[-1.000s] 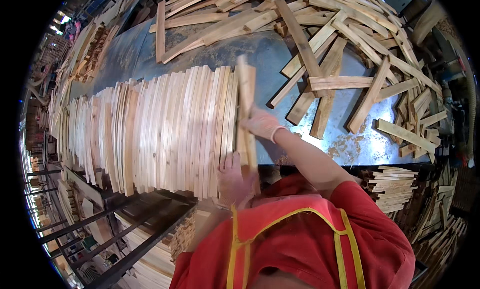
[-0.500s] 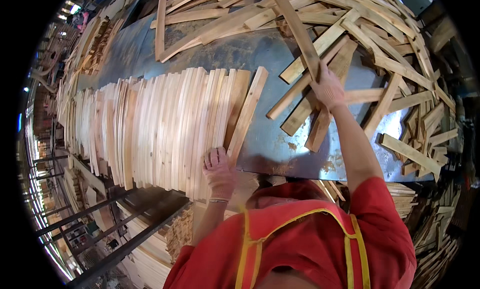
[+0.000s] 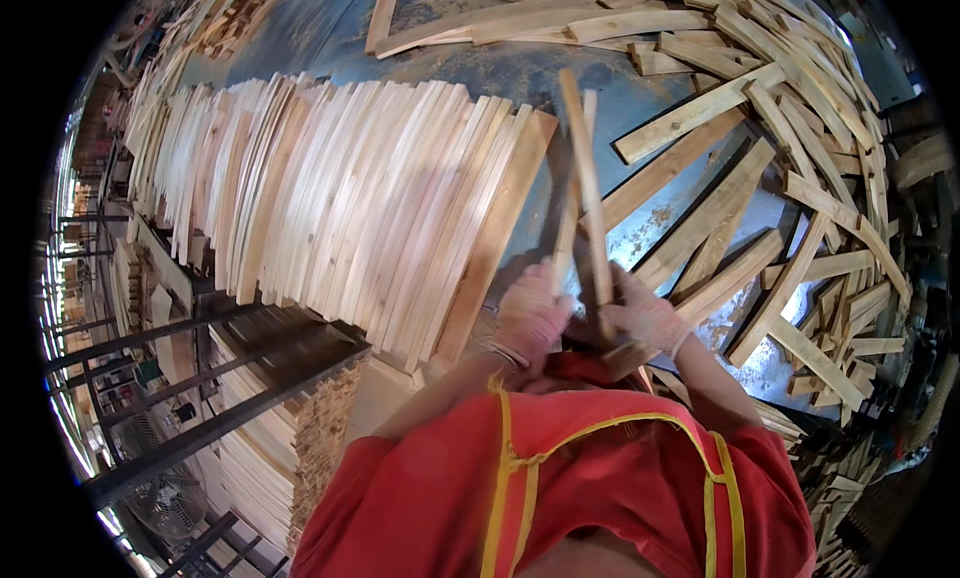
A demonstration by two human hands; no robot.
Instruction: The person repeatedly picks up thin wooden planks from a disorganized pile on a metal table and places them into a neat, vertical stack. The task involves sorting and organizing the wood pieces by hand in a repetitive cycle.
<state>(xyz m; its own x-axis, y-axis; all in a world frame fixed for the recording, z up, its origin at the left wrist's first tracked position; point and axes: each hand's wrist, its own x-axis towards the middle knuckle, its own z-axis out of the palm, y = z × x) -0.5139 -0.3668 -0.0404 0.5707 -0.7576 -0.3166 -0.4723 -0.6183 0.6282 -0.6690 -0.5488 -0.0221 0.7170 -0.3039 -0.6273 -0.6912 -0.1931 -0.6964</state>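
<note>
My left hand, in a pale pinkish glove, is closed around the lower end of a light wooden strip. Close beside it on the right, my right hand grips a second wooden slat, which stands up and crosses the first. Both slats are smeared by motion and lie near my chest at the table's near edge. To the left of my hands, a long row of pale wooden strips lies side by side, with a browner board at its right end.
Loose slats lie scattered on the blue-grey metal tabletop at right, including one board. A heaped pile of slats borders the far right. At lower left are dark metal rails, a stack of wood and a fan.
My right hand has come back from the loose slats toward my body with a slat. My left hand has left the row's near end and now holds a strip. The view has shifted.
</note>
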